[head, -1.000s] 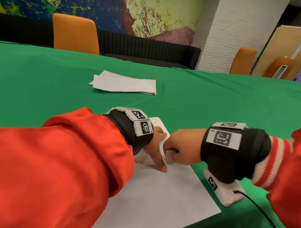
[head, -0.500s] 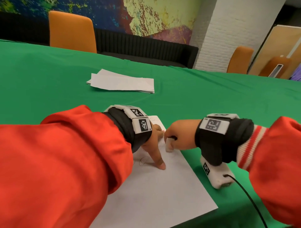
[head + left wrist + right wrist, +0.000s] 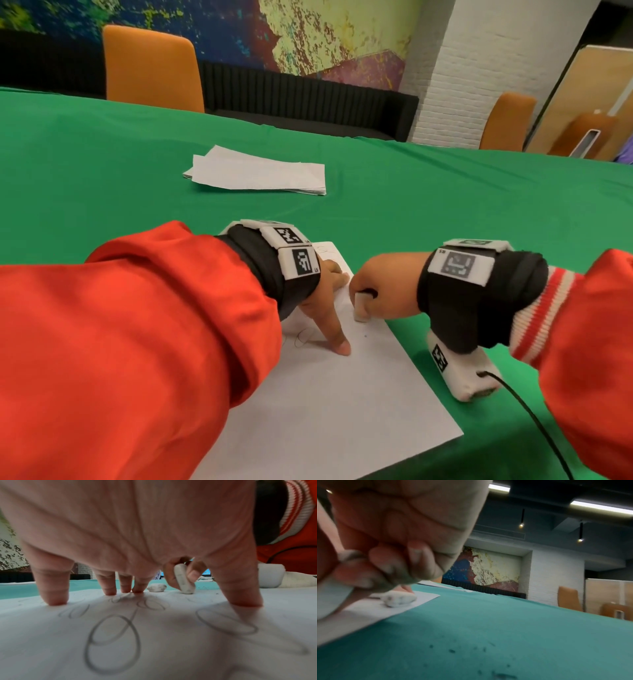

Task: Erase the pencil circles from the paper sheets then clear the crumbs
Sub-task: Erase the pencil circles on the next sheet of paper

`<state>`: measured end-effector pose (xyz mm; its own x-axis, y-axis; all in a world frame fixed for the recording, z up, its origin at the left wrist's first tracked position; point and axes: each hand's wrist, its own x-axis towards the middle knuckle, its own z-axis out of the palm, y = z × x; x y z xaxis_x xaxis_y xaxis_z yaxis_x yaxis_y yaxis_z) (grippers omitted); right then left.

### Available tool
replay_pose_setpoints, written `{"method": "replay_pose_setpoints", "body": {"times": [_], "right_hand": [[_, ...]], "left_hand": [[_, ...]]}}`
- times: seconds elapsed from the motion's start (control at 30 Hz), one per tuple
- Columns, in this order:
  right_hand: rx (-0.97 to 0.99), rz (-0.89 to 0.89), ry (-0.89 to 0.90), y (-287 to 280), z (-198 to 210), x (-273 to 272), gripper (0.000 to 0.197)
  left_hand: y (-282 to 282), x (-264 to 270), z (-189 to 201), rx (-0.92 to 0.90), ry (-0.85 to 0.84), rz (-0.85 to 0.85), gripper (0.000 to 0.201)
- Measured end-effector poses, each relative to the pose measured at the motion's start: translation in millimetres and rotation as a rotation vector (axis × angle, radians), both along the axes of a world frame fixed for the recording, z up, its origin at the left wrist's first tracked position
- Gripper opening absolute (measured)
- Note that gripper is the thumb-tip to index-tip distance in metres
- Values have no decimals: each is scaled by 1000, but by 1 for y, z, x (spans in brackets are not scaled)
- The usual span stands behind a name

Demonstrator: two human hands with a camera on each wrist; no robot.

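head view: left hand [image 3: 329, 301] is spread on the sheet [image 3: 342, 394], fingertips [image 3: 56, 600] pressed flat to pin it, nothing grasped. right hand [image 3: 383, 287] is clenched around a white eraser [image 3: 360, 306], whose lower end touches the sheet near its right edge. the sheet lies on the green cloth [image 3: 445, 212] just in front of the person.

left wrist view: several pencil circles [image 3: 113, 642] remain under and around the spread fingers, dark and whole. paper right by the eraser tip [image 3: 186, 586] looks mostly bare, only faint marks. a second eraser lump [image 3: 157, 588], grey-smudged, sits on the sheet beyond the fingers.

right wrist view: dark crumbs [image 3: 471, 655] are scattered on the cloth beside the sheet; a few specks on the paper too.

progress, as judged: early to middle on this sheet. a small patch looks cleared, most circles left. a stack of sheets [image 3: 257, 174] lies well apart, farther up the table; whether those are done or pending, cannot tell. crumb clearing not started.

writing: wrist bands carry square black-and-white coded tags [image 3: 304, 262], with tiny letters beside them too small to be sure of. no brand readable on the eraser.
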<state>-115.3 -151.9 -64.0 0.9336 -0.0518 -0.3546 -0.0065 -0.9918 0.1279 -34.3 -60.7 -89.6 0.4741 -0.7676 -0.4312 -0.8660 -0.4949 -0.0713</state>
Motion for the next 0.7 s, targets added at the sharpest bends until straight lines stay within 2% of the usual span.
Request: {"method": "replay_pose_setpoints", "body": {"times": [0.1, 0.27, 0.43, 0.6, 0.7], "right_hand": [[9, 27, 85, 4, 2, -7, 22], [-43, -57, 2, -7, 2, 4, 26], [27, -50, 81, -6, 1, -3, 21], [5, -94, 10, -12, 1, 2, 25], [23, -69, 52, -8, -1, -4, 23]], "left_hand": [[0, 0, -1, -2, -3, 4, 112], [0, 0, 1, 13, -6, 3, 111], [-1, -2, 2, 22, -9, 8, 111], [-1, -2, 2, 29, -15, 3, 112], [-1, -3, 2, 18, -18, 8, 112]]}}
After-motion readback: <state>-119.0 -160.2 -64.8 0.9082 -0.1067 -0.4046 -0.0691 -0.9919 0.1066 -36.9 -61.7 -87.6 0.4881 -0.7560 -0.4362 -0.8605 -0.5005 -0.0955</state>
